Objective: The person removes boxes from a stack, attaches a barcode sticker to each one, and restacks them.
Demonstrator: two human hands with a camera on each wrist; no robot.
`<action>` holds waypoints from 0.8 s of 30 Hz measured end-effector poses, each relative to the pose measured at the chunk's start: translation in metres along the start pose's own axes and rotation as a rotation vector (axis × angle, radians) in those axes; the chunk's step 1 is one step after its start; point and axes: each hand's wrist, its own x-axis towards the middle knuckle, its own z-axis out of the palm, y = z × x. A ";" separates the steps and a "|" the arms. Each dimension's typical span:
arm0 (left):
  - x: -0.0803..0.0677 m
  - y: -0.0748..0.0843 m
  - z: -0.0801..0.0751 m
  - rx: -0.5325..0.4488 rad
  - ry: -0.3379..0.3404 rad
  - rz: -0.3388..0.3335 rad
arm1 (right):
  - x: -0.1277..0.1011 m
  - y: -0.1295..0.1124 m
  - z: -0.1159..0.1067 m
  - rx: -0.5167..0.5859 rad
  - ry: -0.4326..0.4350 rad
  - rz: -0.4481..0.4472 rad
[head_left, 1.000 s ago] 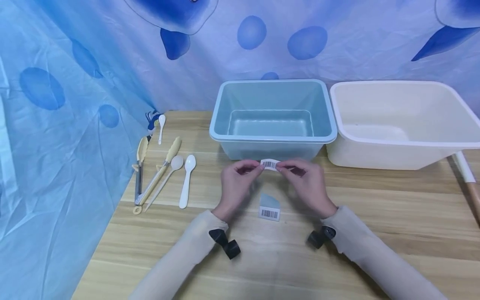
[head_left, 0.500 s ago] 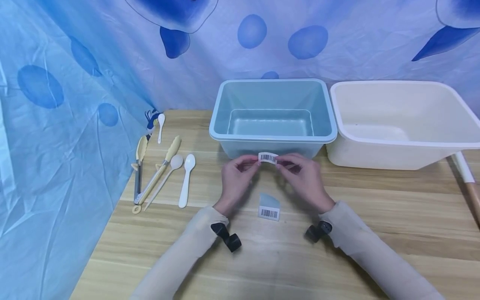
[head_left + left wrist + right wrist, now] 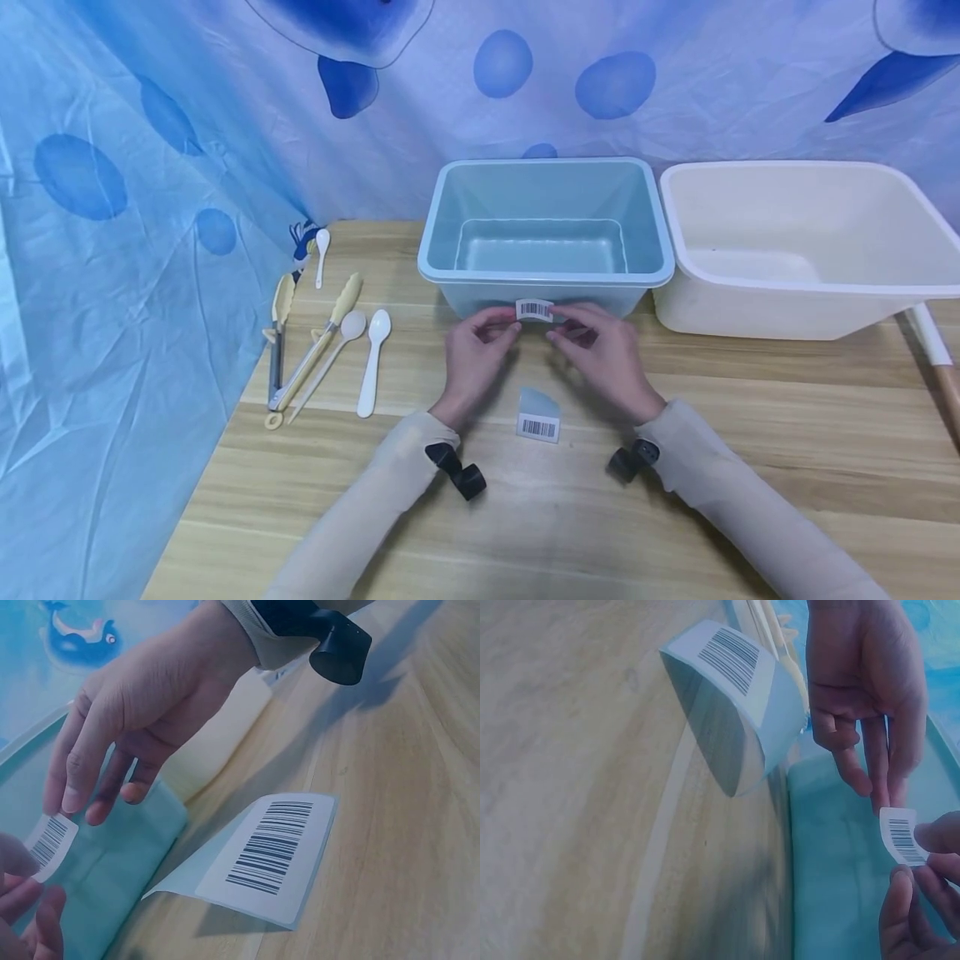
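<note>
Both hands are working at the near wall of the blue bin [image 3: 546, 218], and what matters is how the small barcode sticker [image 3: 535, 310] is lying between them: its long axis is running left to right, level with the bin's front face and just below its rim. The left hand [image 3: 474, 354] is pinching the sticker's left end between thumb and fingertips, and the right hand [image 3: 606, 354] is pinching the right end, so the sticker is stretching across the gap between the two grips and neither hand is clearly nearer to it. In the right wrist view the sticker [image 3: 901, 836] is sitting right against the blue plastic, though I cannot tell whether it is touching the wall or hanging just in front of it. On the near side of the hands, between the wrists, the backing sheet [image 3: 538, 414] with a second barcode is lying on the wooden table [image 3: 787, 417], one end curling up. The white tub [image 3: 810, 242] is standing just right of the bin, and the spoons and tongs [image 3: 322, 350] are lying well off to the left.
</note>
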 end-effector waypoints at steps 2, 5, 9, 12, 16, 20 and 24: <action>0.001 0.000 0.000 0.003 0.000 -0.003 | 0.000 0.000 0.000 0.001 0.002 -0.001; 0.002 -0.001 0.000 0.006 0.000 0.005 | 0.001 0.000 0.001 0.009 -0.002 0.007; 0.003 -0.001 0.001 0.012 0.000 0.012 | 0.001 0.000 0.002 0.015 -0.006 0.018; 0.002 -0.002 0.002 0.019 0.006 0.017 | 0.001 0.000 0.002 0.012 -0.001 0.018; 0.002 -0.002 0.003 0.028 0.006 0.032 | 0.001 -0.001 0.002 -0.017 0.009 0.012; 0.002 -0.001 0.003 0.039 -0.002 0.036 | 0.002 -0.003 0.002 -0.055 0.017 -0.006; 0.001 0.000 0.002 0.031 -0.013 0.030 | 0.002 -0.002 0.001 -0.084 0.018 -0.020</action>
